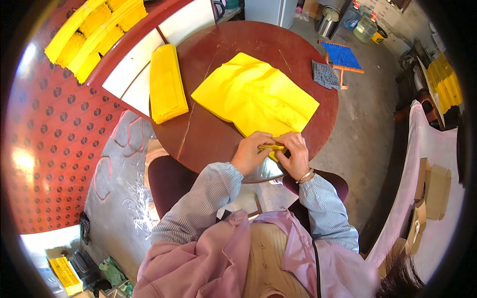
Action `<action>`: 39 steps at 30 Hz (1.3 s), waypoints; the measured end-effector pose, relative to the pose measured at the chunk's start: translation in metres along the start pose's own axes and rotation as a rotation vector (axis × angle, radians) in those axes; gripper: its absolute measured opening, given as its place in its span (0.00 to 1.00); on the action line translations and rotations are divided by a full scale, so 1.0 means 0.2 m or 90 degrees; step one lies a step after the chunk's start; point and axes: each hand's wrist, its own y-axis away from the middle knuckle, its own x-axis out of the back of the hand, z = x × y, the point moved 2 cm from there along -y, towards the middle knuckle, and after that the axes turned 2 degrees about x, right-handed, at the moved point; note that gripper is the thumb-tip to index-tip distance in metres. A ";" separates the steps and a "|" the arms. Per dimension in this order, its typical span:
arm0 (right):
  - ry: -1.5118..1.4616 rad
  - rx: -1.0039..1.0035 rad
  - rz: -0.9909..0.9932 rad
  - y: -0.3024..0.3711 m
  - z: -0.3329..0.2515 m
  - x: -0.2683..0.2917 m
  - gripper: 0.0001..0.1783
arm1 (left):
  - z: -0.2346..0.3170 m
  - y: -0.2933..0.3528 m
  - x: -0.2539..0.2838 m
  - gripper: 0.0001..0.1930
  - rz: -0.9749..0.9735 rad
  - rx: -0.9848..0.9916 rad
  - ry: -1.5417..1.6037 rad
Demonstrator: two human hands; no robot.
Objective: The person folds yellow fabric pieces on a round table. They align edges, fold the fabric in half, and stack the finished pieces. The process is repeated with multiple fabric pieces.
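Note:
A large yellow fabric sheet (253,92) lies spread and slightly wrinkled on a round dark red table (194,44), its near edge reaching the table's front rim. At that edge my left hand (252,151) pinches a small folded or rolled part of the fabric between thumb and fingers. My right hand (294,153) grips the same bunched edge close beside it, thumb underneath and fingers on top. A short end of the yellow fabric hangs between the two hands. Left of the sheet, a flat stack of folded yellow fabric (167,84) lies on the table.
Bundles of yellow fabric (94,35) rest on a red patterned surface (59,129) at the left. A stool with a blue top (343,54) stands beyond the table's right side. Open cardboard boxes (437,191) sit on a pink cloth at the right. Plastic jugs (365,29) stand at the back.

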 end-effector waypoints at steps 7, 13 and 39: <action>0.023 0.008 -0.013 0.03 0.02 0.00 0.23 | 0.02 -0.12 0.37 0.25 0.005 -0.223 -0.333; -0.011 0.008 -0.055 -0.13 0.25 -0.01 0.27 | -0.18 -0.26 0.44 0.40 -0.106 -0.176 -0.408; -0.223 -0.039 -0.232 -1.53 0.74 0.25 0.09 | -0.15 -1.14 0.69 0.21 0.034 -0.080 -0.580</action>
